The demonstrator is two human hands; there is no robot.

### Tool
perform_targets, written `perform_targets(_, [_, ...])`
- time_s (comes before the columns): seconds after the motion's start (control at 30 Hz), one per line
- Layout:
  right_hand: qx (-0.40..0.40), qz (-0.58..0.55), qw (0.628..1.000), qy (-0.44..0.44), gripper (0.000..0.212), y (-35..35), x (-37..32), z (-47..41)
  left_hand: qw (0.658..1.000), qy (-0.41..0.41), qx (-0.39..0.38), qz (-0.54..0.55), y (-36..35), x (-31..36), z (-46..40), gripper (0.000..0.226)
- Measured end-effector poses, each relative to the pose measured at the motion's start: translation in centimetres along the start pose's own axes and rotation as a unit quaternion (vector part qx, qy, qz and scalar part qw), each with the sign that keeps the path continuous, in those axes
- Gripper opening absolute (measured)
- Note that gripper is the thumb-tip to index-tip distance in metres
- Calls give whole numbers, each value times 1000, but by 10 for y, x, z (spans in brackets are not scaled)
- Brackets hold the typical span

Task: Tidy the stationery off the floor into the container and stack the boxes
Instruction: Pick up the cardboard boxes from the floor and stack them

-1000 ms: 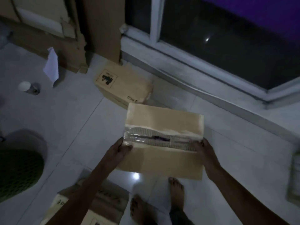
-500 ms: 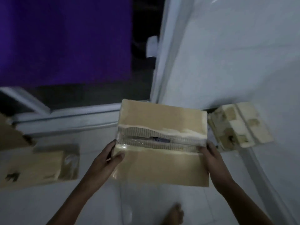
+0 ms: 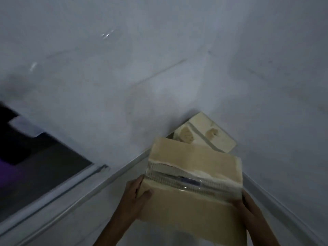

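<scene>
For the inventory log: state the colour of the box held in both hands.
Tan-brown cardboard box, head view.

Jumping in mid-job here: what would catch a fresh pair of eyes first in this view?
First, the brown cardboard box at lower centre, gripped at its two ends by the left hand and right hand, with torn tape running across its top. Just behind it, a paler taped box sits in the corner where the white wall meets the floor. At far left is the dark glass of a window.
</scene>
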State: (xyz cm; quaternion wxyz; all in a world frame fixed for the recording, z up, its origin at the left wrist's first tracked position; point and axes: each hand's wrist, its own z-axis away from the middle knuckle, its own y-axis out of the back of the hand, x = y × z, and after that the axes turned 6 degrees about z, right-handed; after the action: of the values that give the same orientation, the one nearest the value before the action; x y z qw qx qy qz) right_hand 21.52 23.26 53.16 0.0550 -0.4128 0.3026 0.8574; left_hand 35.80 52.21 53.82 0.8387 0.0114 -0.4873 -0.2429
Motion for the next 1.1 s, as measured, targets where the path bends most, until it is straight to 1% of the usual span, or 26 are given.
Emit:
perform_targets(0.07, [9, -4, 1000, -27, 43, 12, 8, -14, 1000, -6, -18, -19, -18, 12, -22, 50])
perform_targets(0.17, [21, -34, 997, -72, 47, 27, 15, -37, 999, -1, -44, -26, -42, 33, -59, 44])
perform_targets(0.23, [36, -61, 994, -86, 44, 32, 17, -52, 997, -2, -68, -21, -53, 45, -82, 39])
perform_targets(0.37, [58, -108, 988, -97, 31, 34, 13, -88, 995, -5, -91, -27, -76, 74, -136, 43])
perform_targets(0.43, [75, -128, 984, -97, 24, 29, 7, -107, 994, -7, -105, -35, -87, 90, -167, 46])
perform_targets(0.5, [99, -143, 980, -98, 22, 24, 5, -128, 991, -22, -124, -49, -96, 102, -200, 48])
perform_targets(0.6, [114, -147, 978, -94, 30, 13, 3, -158, 988, -19, -133, -80, -105, 115, -245, 51])
perform_targets(0.67, [123, -142, 978, -91, 38, 6, 0, -178, 986, -13, -145, -85, -113, 125, -273, 59])
perform_targets(0.77, [134, -146, 977, -82, 38, 1, -11, -205, 985, -10, -152, -85, -124, 140, -311, 72])
perform_targets(0.83, [143, -152, 975, -72, 35, 1, -18, -224, 984, -17, -159, -83, -132, 147, -333, 72])
perform_targets(0.93, [155, -147, 975, -65, 37, 1, -22, -246, 982, -39, -163, -87, -143, 155, -361, 71])
perform_targets(1.03, [156, -142, 975, -65, 40, -6, -16, -257, 981, -52, -156, -102, -147, 157, -381, 61])
perform_targets(1.1, [160, -145, 974, -65, 38, -12, -11, -260, 980, -58, -161, -103, -148, 151, -383, 65])
